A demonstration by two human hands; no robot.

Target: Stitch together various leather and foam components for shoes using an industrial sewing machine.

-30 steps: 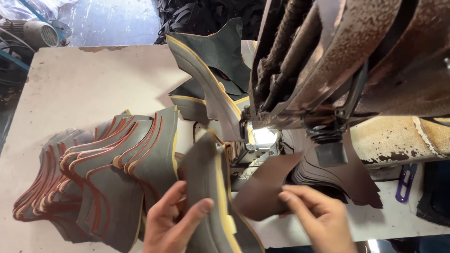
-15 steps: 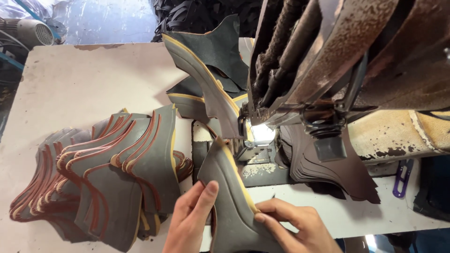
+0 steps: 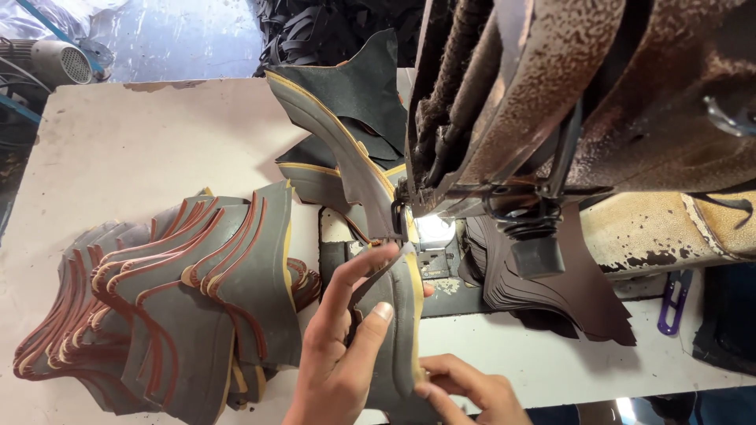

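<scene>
Under the needle now, both hands (image 3: pixel 346 346) have pushed the grey piece (image 3: pixel 398 315) forward.

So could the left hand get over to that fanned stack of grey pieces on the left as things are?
Probably yes. The left hand lies right beside the fanned stack of grey pieces, with nothing between them, though it is pressing the grey piece at the sewing machine.

Leather piece (image 3: pixel 394 315) in the grips looked matt grey, yellow-edged; machine (image 3: pixel 630 102) metal rusty, pitted; surface (image 3: pixel 142 149) matt white, stained.
</scene>
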